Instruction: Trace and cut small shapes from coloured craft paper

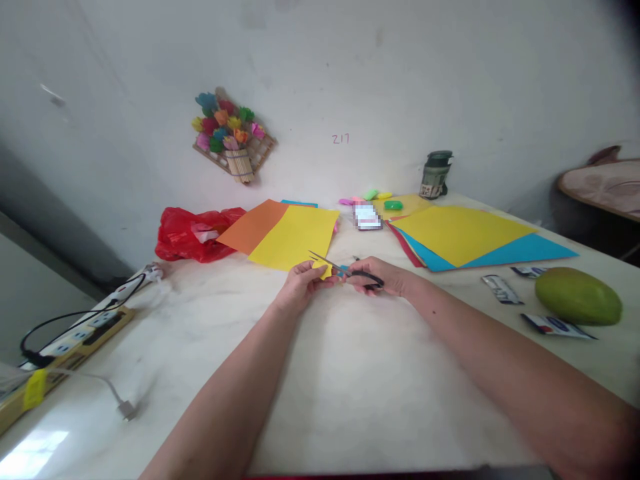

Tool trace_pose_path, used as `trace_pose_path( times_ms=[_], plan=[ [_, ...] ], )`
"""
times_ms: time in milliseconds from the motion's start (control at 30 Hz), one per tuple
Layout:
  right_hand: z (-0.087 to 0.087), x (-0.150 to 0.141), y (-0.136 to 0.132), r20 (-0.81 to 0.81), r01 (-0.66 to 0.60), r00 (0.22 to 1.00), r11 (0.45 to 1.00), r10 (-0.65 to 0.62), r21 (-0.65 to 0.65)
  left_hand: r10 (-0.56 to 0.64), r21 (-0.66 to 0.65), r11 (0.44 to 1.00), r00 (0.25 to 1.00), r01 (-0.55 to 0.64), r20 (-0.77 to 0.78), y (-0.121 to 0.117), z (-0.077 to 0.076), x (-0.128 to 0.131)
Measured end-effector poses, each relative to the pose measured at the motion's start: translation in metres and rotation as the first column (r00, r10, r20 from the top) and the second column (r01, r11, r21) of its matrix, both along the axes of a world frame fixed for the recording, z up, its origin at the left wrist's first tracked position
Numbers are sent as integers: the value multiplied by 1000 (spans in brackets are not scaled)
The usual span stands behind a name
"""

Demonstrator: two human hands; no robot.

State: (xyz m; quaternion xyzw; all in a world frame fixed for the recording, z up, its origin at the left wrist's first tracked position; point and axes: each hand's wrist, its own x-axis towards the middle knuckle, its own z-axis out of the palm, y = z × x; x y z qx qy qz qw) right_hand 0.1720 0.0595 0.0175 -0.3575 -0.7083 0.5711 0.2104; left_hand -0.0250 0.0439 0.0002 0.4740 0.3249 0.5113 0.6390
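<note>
Near the middle of the table, my left hand [300, 283] pinches a small piece of yellow paper [323, 269]. My right hand [377, 272] is closed around the black handles of a pair of scissors [367, 279]. Its blades point left and lie across the yellow piece, slightly apart at the tips. A bit of blue paper [343, 270] shows between the two hands; whether it is held or lies on the table I cannot tell. Just beyond my hands lie a yellow sheet [295, 237] and an orange sheet [257, 225].
A stack of coloured sheets [460, 233] lies at the right, with a phone [367, 217] beside it. Further right are a green mango-like fruit [577, 297] and small packets [501, 290]. A red plastic bag [183, 233] and a power strip [75, 353] are at the left; a bottle [436, 175] stands behind.
</note>
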Motion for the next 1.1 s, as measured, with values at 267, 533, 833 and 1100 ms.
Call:
trace_pose_path(
  times_ms=[267, 533, 833, 1100],
  plan=[
    [0, 0, 0, -11, -7, 1000, 1000, 7, 5, -19, 11, 1000, 1000, 19, -2, 1, -1, -1],
    [-1, -1, 0, -12, 1, 1000, 1000, -1, 11, -17, 11, 1000, 1000, 17, 6, 1, -1, -1],
    [-3, -2, 0, -10, 9, 1000, 1000, -9, 19, -24, 11, 1000, 1000, 24, 5, 0, 0, 0],
    [-5, -2, 1, -12, 18, 1000, 1000, -18, 14, -33, 9, 999, 999, 33, -5, -2, 1, 1]
  ],
)
